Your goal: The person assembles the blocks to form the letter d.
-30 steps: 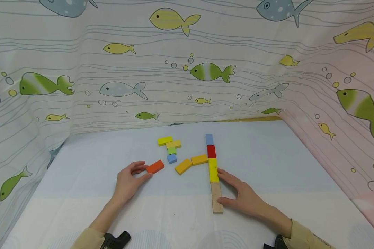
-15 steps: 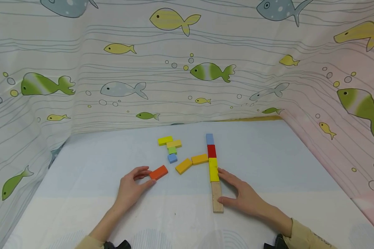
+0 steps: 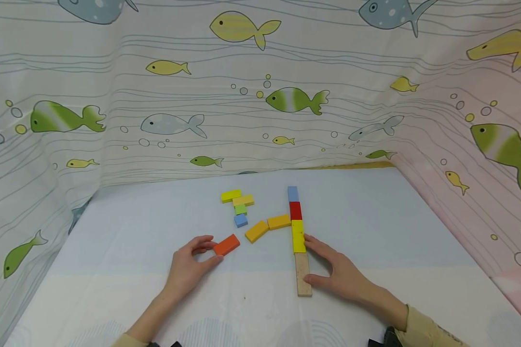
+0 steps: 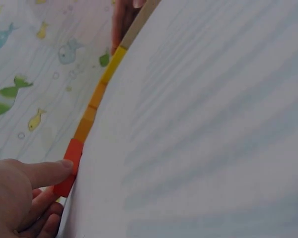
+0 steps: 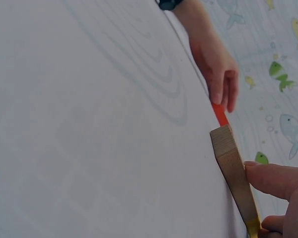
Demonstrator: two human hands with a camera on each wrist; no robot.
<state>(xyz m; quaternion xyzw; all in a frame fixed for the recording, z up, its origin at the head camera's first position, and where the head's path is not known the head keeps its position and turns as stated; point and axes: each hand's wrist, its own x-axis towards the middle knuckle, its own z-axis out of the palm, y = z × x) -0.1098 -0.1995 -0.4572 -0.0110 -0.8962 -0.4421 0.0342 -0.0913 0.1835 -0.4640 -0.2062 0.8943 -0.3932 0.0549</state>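
Note:
An orange-red block (image 3: 226, 245) lies tilted on the table, pinched between the thumb and fingers of my left hand (image 3: 188, 266); the left wrist view shows the thumb on this red block (image 4: 69, 168). My right hand (image 3: 345, 274) rests beside a vertical row, its thumb touching the plain wooden block (image 3: 303, 275) and its fingertips at the yellow blocks (image 3: 298, 237). Above these in the row come a red block (image 3: 295, 211) and a blue block (image 3: 293, 193). Two orange blocks (image 3: 256, 232) (image 3: 279, 222) reach leftward from the row.
Left of the row's upper end lie a yellow block (image 3: 231, 196), a pale orange block (image 3: 243, 200), a green block (image 3: 240, 209) and a small blue block (image 3: 240, 220). A fish-patterned cloth (image 3: 243, 111) hangs behind the table (image 3: 252, 318).
My left hand has moved right and slightly toward the table's front edge with the orange-red block, bringing it nearer the orange blocks. The right hand has stayed in place.

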